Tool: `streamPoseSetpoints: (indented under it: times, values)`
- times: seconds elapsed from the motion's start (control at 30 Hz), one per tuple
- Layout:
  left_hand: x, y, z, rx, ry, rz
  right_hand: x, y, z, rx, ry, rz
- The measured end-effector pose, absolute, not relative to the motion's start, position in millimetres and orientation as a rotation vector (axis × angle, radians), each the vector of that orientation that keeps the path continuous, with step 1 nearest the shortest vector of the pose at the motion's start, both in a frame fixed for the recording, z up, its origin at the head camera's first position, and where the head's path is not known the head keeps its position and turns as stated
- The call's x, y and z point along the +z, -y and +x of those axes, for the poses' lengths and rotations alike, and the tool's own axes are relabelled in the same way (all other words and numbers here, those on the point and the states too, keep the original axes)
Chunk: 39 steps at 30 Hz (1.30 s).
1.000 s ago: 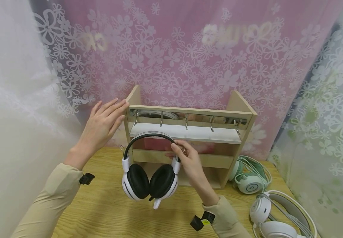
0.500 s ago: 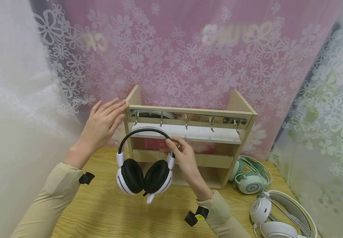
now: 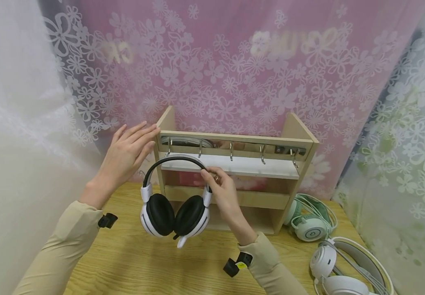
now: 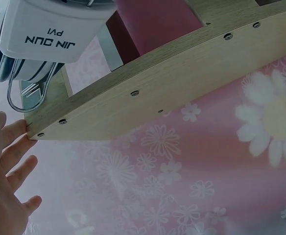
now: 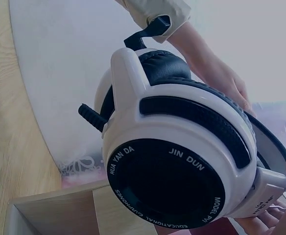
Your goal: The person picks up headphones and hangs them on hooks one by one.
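White headphones with black ear pads [image 3: 162, 215] hang upright in front of the rack's left half. My right hand [image 3: 227, 196] pinches their headband just above one ear cup. The headband's top lies just below the leftmost hooks in the head view; whether it touches one I cannot tell. Close up in the right wrist view is a round ear cup [image 5: 177, 147] with a short black microphone stub. My left hand [image 3: 125, 157], fingers extended, rests its fingertips on the upper left corner of the wooden rack [image 3: 240, 198]. A row of metal hooks [image 3: 231, 152] lines the rack's top board.
Mint-green headphones [image 3: 310, 227] lie against the rack's right side, with a coiled cable. Nearer me at the right are white and grey headphones [image 3: 323, 260]. The rack stands on a wood-grain table [image 3: 124, 262], before a pink flowered curtain [image 3: 212, 61].
The right hand has carried the headphones left and slightly up, toward the rack's left end. My left hand stays at the rack's corner.
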<state>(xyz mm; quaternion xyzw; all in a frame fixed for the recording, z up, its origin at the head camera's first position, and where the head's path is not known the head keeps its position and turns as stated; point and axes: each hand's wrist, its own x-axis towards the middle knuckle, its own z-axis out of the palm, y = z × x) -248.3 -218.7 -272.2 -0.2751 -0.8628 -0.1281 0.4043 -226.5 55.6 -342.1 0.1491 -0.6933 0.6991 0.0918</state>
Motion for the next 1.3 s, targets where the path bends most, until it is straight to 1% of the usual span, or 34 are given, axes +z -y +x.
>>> streamPoseSetpoints:
  times: [0.27, 0.77, 1.3]
  values:
    - [-272, 219, -248, -0.323, 2.197, -0.687, -339, -55, -224, 2.063, 2.064, 0.468]
    - [-270, 217, -248, -0.317, 2.19, -0.695, -336, -43, -231, 2.111, 2.023, 0.473]
    - [-270, 218, -248, -0.313, 2.2, -0.676, -339, -36, -239, 2.001, 2.058, 0.462]
